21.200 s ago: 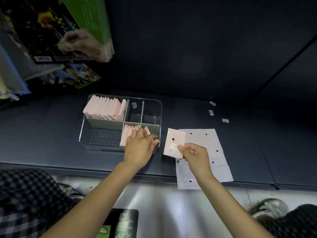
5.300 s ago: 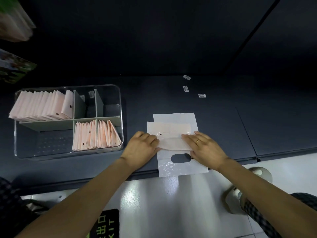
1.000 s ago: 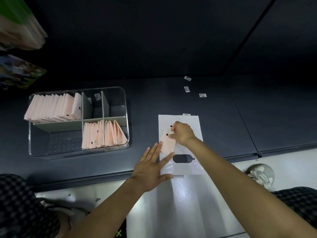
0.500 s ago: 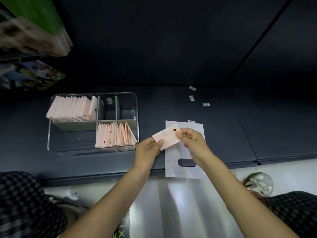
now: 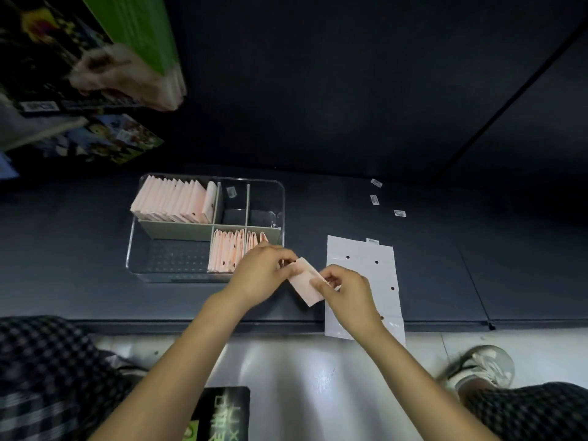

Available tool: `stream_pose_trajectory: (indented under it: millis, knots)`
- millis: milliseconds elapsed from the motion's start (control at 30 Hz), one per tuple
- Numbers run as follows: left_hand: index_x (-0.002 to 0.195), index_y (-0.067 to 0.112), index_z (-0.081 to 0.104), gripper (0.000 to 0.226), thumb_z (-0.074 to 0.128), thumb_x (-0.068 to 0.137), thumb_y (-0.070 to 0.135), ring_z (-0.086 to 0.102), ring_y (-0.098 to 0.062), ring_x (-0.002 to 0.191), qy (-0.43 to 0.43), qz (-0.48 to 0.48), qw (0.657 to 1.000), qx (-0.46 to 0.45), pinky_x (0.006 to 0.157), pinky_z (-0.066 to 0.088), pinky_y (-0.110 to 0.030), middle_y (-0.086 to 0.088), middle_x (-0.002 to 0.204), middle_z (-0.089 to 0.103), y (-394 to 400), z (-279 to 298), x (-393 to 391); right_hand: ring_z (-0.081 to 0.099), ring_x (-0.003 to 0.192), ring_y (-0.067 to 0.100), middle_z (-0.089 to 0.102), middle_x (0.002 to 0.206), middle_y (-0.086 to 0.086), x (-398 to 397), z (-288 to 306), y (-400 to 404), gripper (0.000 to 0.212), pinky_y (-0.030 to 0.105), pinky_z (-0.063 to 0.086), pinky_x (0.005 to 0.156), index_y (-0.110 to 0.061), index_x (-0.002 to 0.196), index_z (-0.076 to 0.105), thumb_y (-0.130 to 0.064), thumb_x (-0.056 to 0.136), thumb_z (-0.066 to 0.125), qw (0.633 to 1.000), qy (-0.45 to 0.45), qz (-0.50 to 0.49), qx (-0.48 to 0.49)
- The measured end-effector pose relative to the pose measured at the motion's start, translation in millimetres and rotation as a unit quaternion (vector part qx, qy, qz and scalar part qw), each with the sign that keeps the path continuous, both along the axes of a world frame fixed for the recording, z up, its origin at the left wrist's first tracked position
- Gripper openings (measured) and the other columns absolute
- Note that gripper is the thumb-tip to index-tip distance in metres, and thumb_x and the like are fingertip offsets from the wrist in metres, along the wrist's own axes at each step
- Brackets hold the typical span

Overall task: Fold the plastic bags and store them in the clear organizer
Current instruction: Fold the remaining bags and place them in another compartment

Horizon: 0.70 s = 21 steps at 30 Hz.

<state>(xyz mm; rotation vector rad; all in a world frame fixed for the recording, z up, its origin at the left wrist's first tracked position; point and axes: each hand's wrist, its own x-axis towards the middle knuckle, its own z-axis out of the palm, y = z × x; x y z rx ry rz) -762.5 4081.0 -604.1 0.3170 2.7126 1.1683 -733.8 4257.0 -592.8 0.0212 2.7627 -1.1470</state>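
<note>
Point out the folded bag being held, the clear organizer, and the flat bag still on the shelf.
folded bag (image 5: 304, 283), head view, on its pink middle between the hands
clear organizer (image 5: 171, 261), head view, on the bare floor of its near-left compartment
flat bag (image 5: 361, 249), head view, on its far white part

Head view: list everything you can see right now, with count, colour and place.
Organizer: one, clear, on shelf, left.
Folded bags, back row: many, pink, organizer's back-left compartment.
Folded bags, front row: several, pink, front-right compartment.
Held bag: one, pink, folded, between both hands.
Flat bags: white, holed, shelf edge, right; count unclear.
Labels: three, white, shelf, far right.
Shelf: one, dark.
Packages: several, colourful, upper left.
Shoe: one, grey, floor, right.
Left hand: pinches held bag.
Right hand: pinches held bag.
</note>
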Motion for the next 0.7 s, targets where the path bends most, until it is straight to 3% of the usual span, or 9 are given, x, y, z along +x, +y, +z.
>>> stream_pose_trajectory:
  millis: [133, 300, 367, 533, 700]
  knots:
    - [0.104, 0.027, 0.069, 0.033, 0.047, 0.092, 0.048, 0.040, -0.019, 0.109, 0.092, 0.072, 0.982, -0.150, 0.090, 0.032, -0.032, 0.002, 0.112, 0.055, -16.5, -16.5, -8.4, 0.052, 0.070, 0.011, 0.063, 0.077, 0.003, -9.9, 4.4, -9.0, 0.016, 0.023, 0.042, 0.068, -0.016, 0.070, 0.061, -0.019, 0.085, 0.066, 0.993, 0.002, -0.102, -0.064]
    - [0.107, 0.035, 0.066, 0.047, 0.029, 0.092, 0.059, 0.032, -0.021, 0.105, 0.100, 0.039, 0.966, -0.237, 0.085, 0.026, -0.036, 0.001, 0.114, 0.041, -22.9, -36.8, -11.6, 0.051, 0.062, 0.006, 0.060, 0.067, -0.004, -24.7, 2.9, -29.6, 0.019, 0.015, 0.039, 0.059, -0.017, 0.068, 0.059, -0.020, 0.086, 0.065, 0.984, 0.000, -0.143, -0.105]
    - [0.104, 0.033, 0.067, 0.047, 0.030, 0.092, 0.059, 0.033, -0.022, 0.105, 0.100, 0.049, 0.961, -0.255, 0.084, 0.025, -0.037, 0.000, 0.115, 0.041, -27.5, -42.9, -10.1, 0.051, 0.061, 0.007, 0.059, 0.066, -0.005, -30.1, 0.8, -40.4, 0.018, 0.011, 0.037, 0.056, -0.017, 0.069, 0.058, -0.019, 0.086, 0.064, 0.985, 0.014, -0.144, -0.092]
    - [0.098, 0.026, 0.067, 0.029, 0.047, 0.092, 0.047, 0.038, -0.025, 0.107, 0.123, 0.119, 0.959, -0.227, 0.084, 0.030, -0.038, -0.003, 0.115, 0.046, -40.5, -49.2, -2.9, 0.056, 0.079, 0.022, 0.063, 0.076, 0.003, -42.9, -7.6, -70.7, 0.013, 0.033, 0.045, 0.071, -0.014, 0.076, 0.062, -0.022, 0.086, 0.061, 0.994, 0.061, -0.086, 0.020]
    - [0.099, 0.026, 0.067, 0.021, 0.052, 0.092, 0.039, 0.038, -0.026, 0.112, 0.116, 0.135, 0.968, -0.179, 0.084, 0.030, -0.039, -0.004, 0.119, 0.046, -39.9, -49.5, 1.5, 0.052, 0.097, 0.024, 0.068, 0.092, 0.003, -50.7, -24.7, -94.6, 0.019, 0.034, 0.033, 0.082, -0.015, 0.090, 0.067, -0.027, 0.089, 0.051, 0.973, 0.092, -0.051, 0.204]
